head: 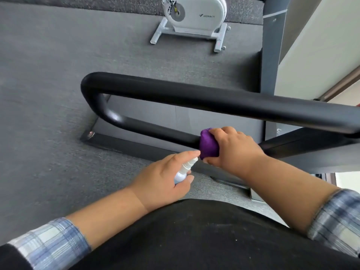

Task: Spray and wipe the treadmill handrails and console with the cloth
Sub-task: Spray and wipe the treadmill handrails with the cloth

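Right hand (231,147) clasps a purple cloth (208,147) around the lower bar of the black handrail (194,96). Left hand (165,174), just beside it, grips a white spray bottle (184,171), forefinger on the nozzle.

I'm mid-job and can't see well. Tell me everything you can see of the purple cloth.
The purple cloth looks like soft fabric, bunched into a wad and wrapped around the lower black bar of the handrail. The right hand grips it from above, fingers curled over it, covering its right side. The nozzle of the spray bottle, held in the left hand, sits just short of its lower left edge.
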The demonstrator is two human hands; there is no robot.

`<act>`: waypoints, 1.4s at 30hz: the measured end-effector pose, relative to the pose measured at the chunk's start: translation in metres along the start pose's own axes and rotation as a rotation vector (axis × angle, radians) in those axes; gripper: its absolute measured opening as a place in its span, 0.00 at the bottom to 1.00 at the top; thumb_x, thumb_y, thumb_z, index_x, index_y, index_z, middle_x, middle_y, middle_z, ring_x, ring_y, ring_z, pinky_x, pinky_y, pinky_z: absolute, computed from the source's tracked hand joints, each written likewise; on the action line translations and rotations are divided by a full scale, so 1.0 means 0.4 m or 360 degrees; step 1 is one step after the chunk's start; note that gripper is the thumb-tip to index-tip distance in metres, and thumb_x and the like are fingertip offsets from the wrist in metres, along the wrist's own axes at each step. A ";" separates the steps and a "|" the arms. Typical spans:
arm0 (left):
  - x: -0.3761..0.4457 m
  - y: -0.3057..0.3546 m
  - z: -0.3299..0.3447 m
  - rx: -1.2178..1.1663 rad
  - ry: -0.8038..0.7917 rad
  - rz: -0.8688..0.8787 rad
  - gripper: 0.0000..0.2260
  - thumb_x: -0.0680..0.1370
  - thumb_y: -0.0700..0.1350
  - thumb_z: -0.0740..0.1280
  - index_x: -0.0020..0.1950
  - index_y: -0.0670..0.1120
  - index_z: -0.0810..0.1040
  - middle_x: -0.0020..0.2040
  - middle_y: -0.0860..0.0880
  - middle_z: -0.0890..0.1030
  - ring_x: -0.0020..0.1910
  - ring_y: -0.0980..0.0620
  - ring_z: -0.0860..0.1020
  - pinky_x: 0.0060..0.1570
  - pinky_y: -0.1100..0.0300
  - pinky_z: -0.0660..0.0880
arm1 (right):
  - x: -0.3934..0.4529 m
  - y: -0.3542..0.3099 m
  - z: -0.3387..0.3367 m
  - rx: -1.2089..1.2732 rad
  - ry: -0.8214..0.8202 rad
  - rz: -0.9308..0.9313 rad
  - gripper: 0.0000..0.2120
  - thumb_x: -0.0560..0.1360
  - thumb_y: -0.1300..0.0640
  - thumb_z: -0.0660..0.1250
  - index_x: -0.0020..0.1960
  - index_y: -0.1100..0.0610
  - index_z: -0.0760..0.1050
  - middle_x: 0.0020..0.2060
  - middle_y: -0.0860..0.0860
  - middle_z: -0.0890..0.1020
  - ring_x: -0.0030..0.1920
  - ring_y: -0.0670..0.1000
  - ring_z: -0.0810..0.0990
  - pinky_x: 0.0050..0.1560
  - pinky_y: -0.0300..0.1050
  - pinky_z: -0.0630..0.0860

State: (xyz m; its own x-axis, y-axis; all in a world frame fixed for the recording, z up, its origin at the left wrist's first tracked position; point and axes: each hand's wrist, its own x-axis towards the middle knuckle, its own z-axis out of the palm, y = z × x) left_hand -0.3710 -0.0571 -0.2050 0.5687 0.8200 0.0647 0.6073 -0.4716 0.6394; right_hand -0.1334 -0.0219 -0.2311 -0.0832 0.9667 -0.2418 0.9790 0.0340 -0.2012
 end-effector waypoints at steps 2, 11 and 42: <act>-0.003 -0.003 -0.003 -0.0012 0.0000 0.0001 0.25 0.74 0.57 0.62 0.69 0.70 0.57 0.51 0.65 0.75 0.52 0.62 0.77 0.53 0.59 0.77 | -0.007 0.003 0.008 -0.0053 0.0063 0.0010 0.39 0.64 0.25 0.64 0.70 0.41 0.61 0.65 0.50 0.73 0.62 0.58 0.74 0.64 0.62 0.69; -0.040 -0.059 -0.039 0.0022 -0.0010 -0.0179 0.25 0.74 0.57 0.63 0.68 0.71 0.58 0.49 0.71 0.73 0.51 0.65 0.74 0.53 0.71 0.68 | 0.060 -0.120 0.006 -0.0074 0.0116 -0.0111 0.30 0.71 0.36 0.68 0.68 0.47 0.66 0.61 0.50 0.75 0.54 0.57 0.78 0.47 0.52 0.76; -0.052 -0.348 -0.265 0.0020 -0.0157 -0.0053 0.24 0.74 0.58 0.61 0.67 0.71 0.58 0.51 0.70 0.72 0.51 0.74 0.73 0.53 0.74 0.67 | 0.226 -0.398 0.027 0.0124 0.0308 -0.0231 0.34 0.69 0.31 0.65 0.71 0.42 0.66 0.64 0.45 0.76 0.59 0.54 0.78 0.55 0.51 0.76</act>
State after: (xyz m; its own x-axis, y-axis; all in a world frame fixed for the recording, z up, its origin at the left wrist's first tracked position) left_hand -0.5262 0.0257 -0.2143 0.5996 0.7997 -0.0326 0.6333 -0.4491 0.6302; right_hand -0.2989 0.0571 -0.2310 -0.1775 0.9839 -0.0205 0.9414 0.1636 -0.2951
